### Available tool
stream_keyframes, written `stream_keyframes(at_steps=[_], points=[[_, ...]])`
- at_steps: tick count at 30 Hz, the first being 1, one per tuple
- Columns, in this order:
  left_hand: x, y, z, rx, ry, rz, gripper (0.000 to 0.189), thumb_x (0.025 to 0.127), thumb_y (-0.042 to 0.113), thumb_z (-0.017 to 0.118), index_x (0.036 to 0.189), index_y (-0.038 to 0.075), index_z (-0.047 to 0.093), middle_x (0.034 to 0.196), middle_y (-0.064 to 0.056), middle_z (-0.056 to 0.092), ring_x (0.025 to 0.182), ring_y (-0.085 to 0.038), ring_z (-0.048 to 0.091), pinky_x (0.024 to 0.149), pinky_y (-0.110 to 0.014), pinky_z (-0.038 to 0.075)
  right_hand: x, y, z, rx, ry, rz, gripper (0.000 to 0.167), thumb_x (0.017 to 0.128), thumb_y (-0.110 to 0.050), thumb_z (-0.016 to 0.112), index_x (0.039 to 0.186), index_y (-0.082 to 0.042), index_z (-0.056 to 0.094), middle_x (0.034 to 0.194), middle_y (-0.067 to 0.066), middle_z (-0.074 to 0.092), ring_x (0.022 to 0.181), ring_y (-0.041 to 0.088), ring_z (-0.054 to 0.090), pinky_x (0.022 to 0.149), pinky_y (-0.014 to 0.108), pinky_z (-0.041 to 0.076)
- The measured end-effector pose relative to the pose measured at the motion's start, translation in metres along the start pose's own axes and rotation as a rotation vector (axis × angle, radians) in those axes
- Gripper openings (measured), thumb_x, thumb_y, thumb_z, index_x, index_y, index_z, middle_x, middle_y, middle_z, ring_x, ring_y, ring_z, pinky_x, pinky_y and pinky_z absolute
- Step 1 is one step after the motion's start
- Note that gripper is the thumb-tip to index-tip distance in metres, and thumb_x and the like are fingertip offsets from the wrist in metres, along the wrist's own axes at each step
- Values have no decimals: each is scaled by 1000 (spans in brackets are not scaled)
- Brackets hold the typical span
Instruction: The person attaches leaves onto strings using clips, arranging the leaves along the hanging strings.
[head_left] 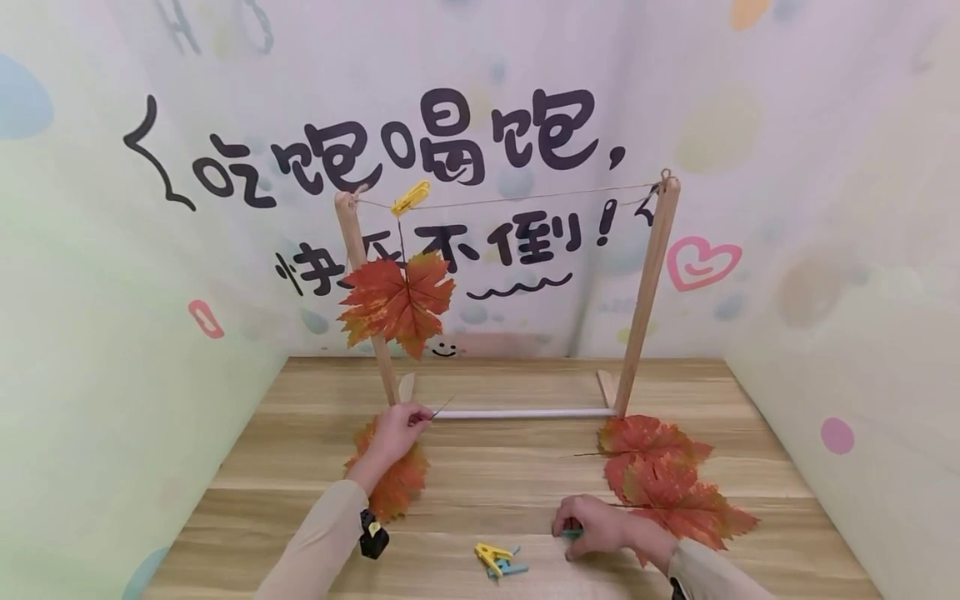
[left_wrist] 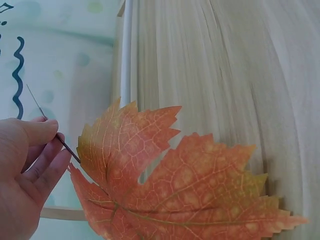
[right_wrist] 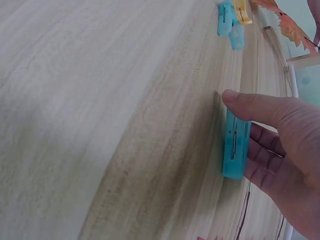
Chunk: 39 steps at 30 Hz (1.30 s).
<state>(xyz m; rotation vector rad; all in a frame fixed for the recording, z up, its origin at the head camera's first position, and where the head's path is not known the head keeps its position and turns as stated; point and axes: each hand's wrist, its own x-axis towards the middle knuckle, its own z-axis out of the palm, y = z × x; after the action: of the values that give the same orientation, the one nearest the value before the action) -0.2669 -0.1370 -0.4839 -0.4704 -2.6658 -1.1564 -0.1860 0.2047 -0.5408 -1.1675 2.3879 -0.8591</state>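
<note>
My left hand (head_left: 396, 433) pinches the thin dark stem of an orange-red artificial maple leaf (left_wrist: 170, 185) between thumb and fingers; in the head view the hand and forearm cover part of that leaf. Low over the table at the right, my right hand (head_left: 600, 525) grips a teal clothespin (right_wrist: 236, 145) between thumb and fingers. Left of it lie a yellow clothespin (head_left: 491, 553) and teal clothespins (head_left: 513, 569), bunched together. Another maple leaf (head_left: 397, 302) hangs by its stem from a yellow clothespin (head_left: 410, 199) on the string (head_left: 517, 199).
The string runs between two wooden posts (head_left: 647, 300), joined low down by a white rod (head_left: 525, 413). Overlapping maple leaves (head_left: 652, 450) lie on the wooden table (head_left: 480, 483) beside my right hand. A printed curtain (head_left: 480, 50) stands behind and at both sides.
</note>
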Motion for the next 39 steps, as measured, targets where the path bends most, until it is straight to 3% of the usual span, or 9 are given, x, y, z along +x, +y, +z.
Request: stream_keyframes(at_steps=[7, 14, 21, 28, 39], points=[[4, 11, -3, -8, 25, 48, 8, 78, -2, 67, 84, 2, 69, 78, -8, 67, 73, -18, 62, 67, -32, 52, 3, -2, -10, -31, 28, 3, 21, 74, -16, 74, 91, -6, 66, 83, -4, 59, 74, 1, 48, 63, 15, 41], [12, 21, -6, -32, 44, 68, 9, 78, -2, 66, 87, -1, 69, 80, -8, 67, 75, -20, 62, 70, -35, 53, 11, -13, -44, 145, 79, 74, 22, 80, -8, 67, 98, 5, 62, 87, 7, 62, 78, 8, 57, 68, 21, 50], [21, 34, -12, -110, 62, 78, 8, 77, -4, 67, 85, -3, 68, 80, -12, 67, 74, -22, 62, 69, -35, 53, 19, -24, -77, 97, 101, 105, 20, 80, -12, 68, 97, -3, 62, 85, 5, 63, 77, 6, 58, 70, 21, 51], [34, 49, -22, -204, 89, 96, 7, 80, -2, 65, 86, -3, 67, 82, -14, 67, 76, -23, 63, 68, -31, 53, 22, -38, -103, 74, 118, 123, 22, 77, -4, 68, 97, -3, 59, 86, 4, 60, 78, 11, 60, 70, 21, 51], [56, 86, -47, -335, 136, 91, 12, 81, -1, 64, 91, -8, 64, 84, -18, 65, 76, -24, 61, 68, -25, 52, 37, -74, -146, -22, 205, 53, 18, 76, -2, 69, 91, -3, 60, 80, 1, 62, 77, 11, 61, 70, 24, 52]])
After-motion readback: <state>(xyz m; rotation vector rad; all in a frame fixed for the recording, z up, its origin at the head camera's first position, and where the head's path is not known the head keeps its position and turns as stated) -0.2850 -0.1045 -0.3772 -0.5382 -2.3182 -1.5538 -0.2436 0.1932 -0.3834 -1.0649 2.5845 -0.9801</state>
